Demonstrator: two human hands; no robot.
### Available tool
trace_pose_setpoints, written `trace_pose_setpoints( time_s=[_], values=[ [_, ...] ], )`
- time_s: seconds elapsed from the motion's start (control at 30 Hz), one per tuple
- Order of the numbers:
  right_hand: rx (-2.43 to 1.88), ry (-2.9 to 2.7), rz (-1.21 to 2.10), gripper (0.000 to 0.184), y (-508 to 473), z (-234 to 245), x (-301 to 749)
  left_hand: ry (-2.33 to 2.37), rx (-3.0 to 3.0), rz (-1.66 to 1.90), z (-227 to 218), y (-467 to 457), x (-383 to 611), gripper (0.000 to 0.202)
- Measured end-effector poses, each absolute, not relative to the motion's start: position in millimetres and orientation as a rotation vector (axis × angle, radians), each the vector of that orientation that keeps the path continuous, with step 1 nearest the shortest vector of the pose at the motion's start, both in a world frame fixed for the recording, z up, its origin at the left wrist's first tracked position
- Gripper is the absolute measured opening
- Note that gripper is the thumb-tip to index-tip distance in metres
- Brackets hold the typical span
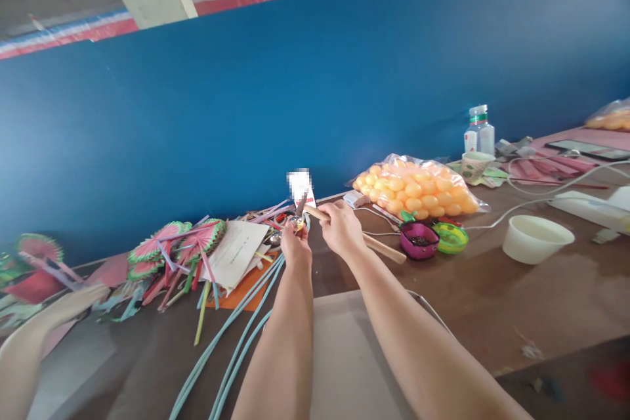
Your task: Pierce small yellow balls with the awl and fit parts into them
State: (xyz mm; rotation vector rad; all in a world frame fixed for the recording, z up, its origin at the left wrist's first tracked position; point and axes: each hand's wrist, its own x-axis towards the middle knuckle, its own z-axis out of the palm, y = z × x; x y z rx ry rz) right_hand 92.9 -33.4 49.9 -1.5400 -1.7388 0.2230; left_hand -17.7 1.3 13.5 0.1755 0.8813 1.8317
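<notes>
My left hand (296, 249) is closed, its fingers pinching a small shiny rounded metal piece (297, 223) whose kind I cannot make out. My right hand (343, 228) is wrapped round the wooden handle of a hammer (384, 249). The handle runs out past both sides of my fist. Its dark, narrow head stands just above the metal piece; I cannot tell whether they touch. Another silvery piece (275, 237) lies on the table left of my left hand. Behind the hands, a white card (304, 199) leans by the blue partition, partly blurred out.
Pink-and-green folded paper fans (201, 241), paper sheets (241, 246) and pale blue tubes (236, 325) lie left. Rightward are a bag of orange balls (418, 187), a purple container (419, 240), a white bowl (537, 239) and bottles (479, 132). Another person's arm (44, 321) reaches in at left.
</notes>
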Motion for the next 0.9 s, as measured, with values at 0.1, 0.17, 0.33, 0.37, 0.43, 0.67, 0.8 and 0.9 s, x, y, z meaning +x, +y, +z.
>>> trace_pose_setpoints(
  time_s=[0.1,0.17,0.33,0.37,0.43,0.67,0.8,0.9],
  values=[
    [-1.579,-1.762,0.251,0.029,-33.7,50.4,92.8,0.876,0.134,1.828,15.5,1.0,-17.3,0.008],
    [-1.589,-1.774,0.259,0.028,-33.2,49.8,92.8,0.854,0.111,1.83,17.5,0.2,-16.8,0.01],
    [-1.59,-1.687,0.233,0.028,-31.3,48.0,93.6,0.815,0.088,1.832,22.4,-2.8,-15.6,0.014],
    [-1.601,-1.692,0.244,0.028,-31.0,47.7,93.7,0.807,0.085,1.831,23.0,-3.2,-15.6,0.014],
    [-1.615,-1.72,0.266,0.029,-30.6,47.2,93.8,0.786,0.079,1.829,23.6,-3.3,-15.7,0.015],
    [-1.548,-1.649,0.207,0.028,-30.3,46.7,93.2,0.752,0.089,1.808,23.4,-2.3,-16.8,0.017],
    [-1.553,-1.716,0.235,0.028,-30.9,46.9,92.9,0.73,0.092,1.816,22.3,-2.3,-17.1,0.017],
    [-1.549,-1.683,0.222,0.028,-32.0,48.8,93.2,0.726,0.094,1.816,22.4,-2.4,-17.2,0.019]
  ],
)
